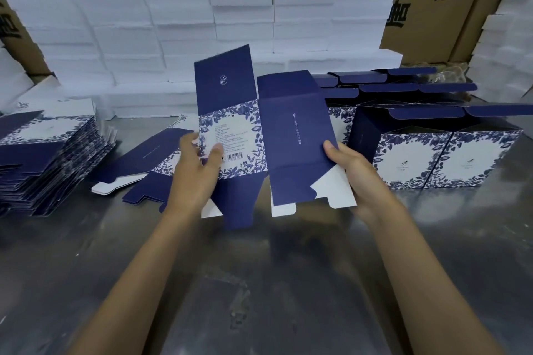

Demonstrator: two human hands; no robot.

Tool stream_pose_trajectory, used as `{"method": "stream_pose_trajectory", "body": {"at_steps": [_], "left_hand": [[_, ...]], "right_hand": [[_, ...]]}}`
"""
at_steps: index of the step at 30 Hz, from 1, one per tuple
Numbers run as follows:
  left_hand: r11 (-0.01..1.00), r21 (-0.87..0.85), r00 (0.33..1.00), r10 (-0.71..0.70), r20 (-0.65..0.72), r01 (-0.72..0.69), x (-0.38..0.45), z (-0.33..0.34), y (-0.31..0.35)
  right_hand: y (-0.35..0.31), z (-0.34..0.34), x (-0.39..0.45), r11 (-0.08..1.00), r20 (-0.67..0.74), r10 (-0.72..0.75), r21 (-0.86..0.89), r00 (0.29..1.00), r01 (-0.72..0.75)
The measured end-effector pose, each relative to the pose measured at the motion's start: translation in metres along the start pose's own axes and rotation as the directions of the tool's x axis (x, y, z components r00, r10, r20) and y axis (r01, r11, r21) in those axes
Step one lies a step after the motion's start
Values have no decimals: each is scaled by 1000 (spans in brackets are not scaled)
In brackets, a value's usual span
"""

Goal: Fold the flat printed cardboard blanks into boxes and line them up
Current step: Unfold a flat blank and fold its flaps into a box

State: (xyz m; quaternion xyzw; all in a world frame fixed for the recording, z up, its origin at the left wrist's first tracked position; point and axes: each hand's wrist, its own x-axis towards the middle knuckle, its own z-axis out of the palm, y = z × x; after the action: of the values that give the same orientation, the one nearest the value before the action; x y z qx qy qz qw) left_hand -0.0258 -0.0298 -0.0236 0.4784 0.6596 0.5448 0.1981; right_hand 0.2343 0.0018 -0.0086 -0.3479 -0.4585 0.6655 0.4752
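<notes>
We hold the blank [259, 135] upright — left hand [199, 164] pinching its printed panel, right hand [349, 167] gripping the navy edge. It looks light, creasable card, best held near the folds.

Bare bench [288, 282] lies open on the near side of the held blank [259, 138]. Left of the blank, a flat blank [138, 164] and the stack of blanks [49, 158] block passage; right, the folded boxes [450, 155]; behind, white cartons [184, 37] wall it off.

Both hands [199, 166] grip blank [259, 135]
</notes>
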Motion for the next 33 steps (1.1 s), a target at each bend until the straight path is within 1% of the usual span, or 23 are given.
{"method": "stream_pose_trajectory", "body": {"at_steps": [1, 2, 3, 4, 5, 6, 7, 8, 9, 10, 13, 14, 17, 19, 21, 24, 27, 29, 32, 33], "left_hand": [[990, 113, 997, 77, 28, -79, -1, -1, 1], [960, 224, 985, 151, 87, -167, -1, -3, 3], [925, 289, 962, 197, 188, -246, -2, -4, 6], [906, 305, 925, 188, 329, -292, -4, -7, 9], [911, 280, 870, 143, 471, -301, -5, -8, 11], [925, 237, 804, 108, 585, -297, -7, -8, 12], [933, 195, 749, 106, 654, -303, -10, -7, 13], [929, 171, 715, 125, 688, -327, -13, -5, 12], [925, 151, 703, 150, 695, -348, -15, -2, 13], [929, 126, 712, 175, 680, -348, -16, 1, 14], [960, 13, 791, 221, 570, -278, -16, 4, 16], [964, -26, 804, 234, 546, -263, -15, 4, 16], [964, -80, 827, 260, 498, -255, -15, 3, 20], [963, -101, 847, 267, 460, -249, -19, 3, 25], [948, -138, 850, 318, 420, -286, -21, 2, 27], [932, -156, 852, 362, 379, -326, -20, 2, 27], [945, -190, 873, 320, 368, -267, -17, 0, 25], [957, -177, 887, 281, 368, -230, -15, -1, 25], [959, -136, 892, 283, 353, -250, -12, -2, 21], [958, -127, 897, 286, 337, -257, -11, -2, 20]], "right_hand": [[0, 1, 0, 999, 16, 11, 30, 1000, -12], [0, 1, 0, 998, 38, 29, 60, 999, -31], [1, 2, 0, 996, 60, 48, 78, 997, -53], [2, 4, 0, 993, 79, 68, 89, 995, -75], [3, 5, 0, 991, 94, 84, 94, 992, -93], [4, 6, 1, 989, 104, 96, 98, 990, -107], [6, 8, 1, 987, 118, 104, 112, 987, -118], [8, 10, 2, 982, 138, 110, 139, 984, -129], [8, 12, 3, 976, 163, 109, 170, 981, -137], [9, 14, 4, 972, 187, 102, 189, 977, -138], [11, 15, 4, 991, 199, 59, 109, 978, -82], [12, 14, 4, 994, 201, 44, 88, 979, -63], [17, 10, 3, 998, 294, 2, -66, 956, 18], [22, 9, 4, 975, 319, -20, -202, 947, 89], [29, 11, 7, 922, 297, -42, -357, 954, 152], [39, 16, 13, 803, 199, -113, -558, 973, 207], [48, 17, 18, 730, 121, -165, -652, 979, 204], [51, 15, 20, 644, 82, -179, -743, 981, 179], [48, 12, 21, 542, 80, -168, -825, 982, 160], [46, 10, 21, 487, 77, -164, -861, 983, 148]]}}
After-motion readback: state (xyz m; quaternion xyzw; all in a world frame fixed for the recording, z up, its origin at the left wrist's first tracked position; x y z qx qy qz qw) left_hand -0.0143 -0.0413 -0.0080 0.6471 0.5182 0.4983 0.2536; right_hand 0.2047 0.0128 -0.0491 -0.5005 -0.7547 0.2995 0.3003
